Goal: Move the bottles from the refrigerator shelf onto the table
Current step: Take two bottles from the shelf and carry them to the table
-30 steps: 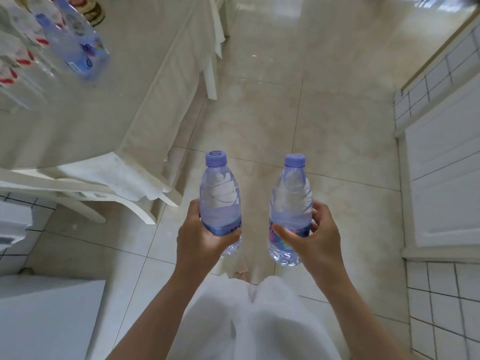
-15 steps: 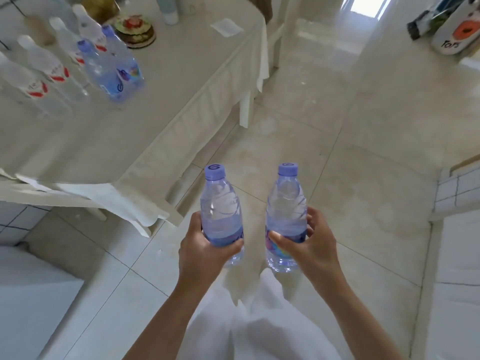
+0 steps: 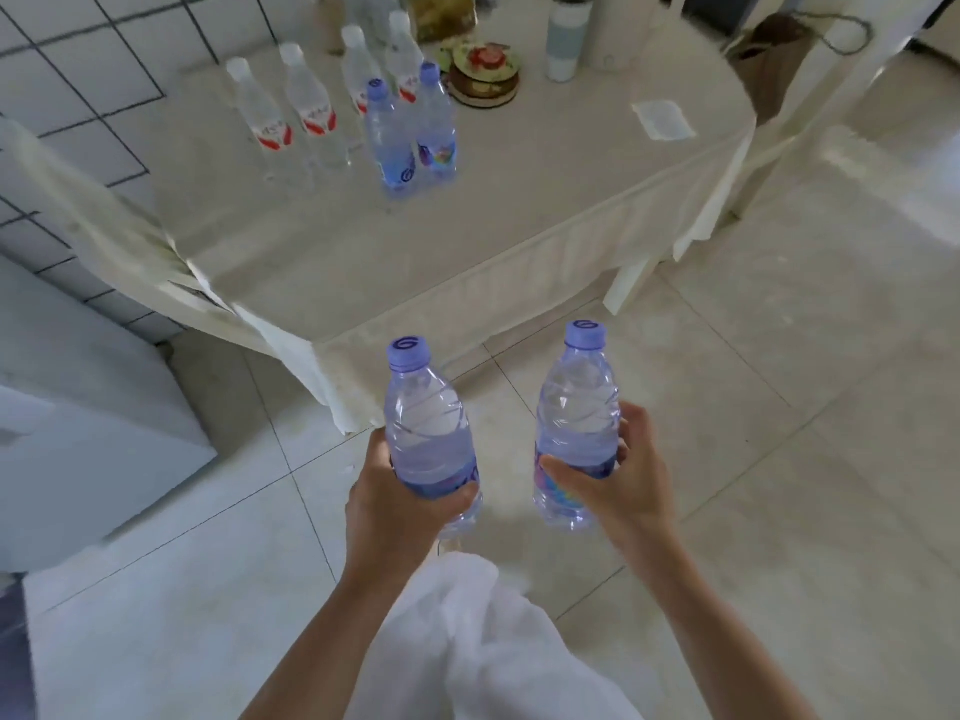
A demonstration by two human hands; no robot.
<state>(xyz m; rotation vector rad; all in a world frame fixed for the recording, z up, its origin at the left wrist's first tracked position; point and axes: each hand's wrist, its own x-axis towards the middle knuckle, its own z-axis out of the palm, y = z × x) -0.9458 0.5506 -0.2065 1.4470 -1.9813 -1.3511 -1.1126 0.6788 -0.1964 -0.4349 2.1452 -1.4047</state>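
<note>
Bottles, one clasped in my left hand (image 3: pixel 400 504) and one in my right hand (image 3: pixel 623 485), now face the table (image 3: pixel 519 241), swung into view ahead, so set-down comes next.

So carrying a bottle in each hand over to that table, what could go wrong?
Both hands are full: the left hand and right hand each grip a bottle low down, so a slip has no backup. Setting them beside the blue bottles on the table could topple the tightly packed clear bottles. The hanging tablecloth corner might snag.
</note>
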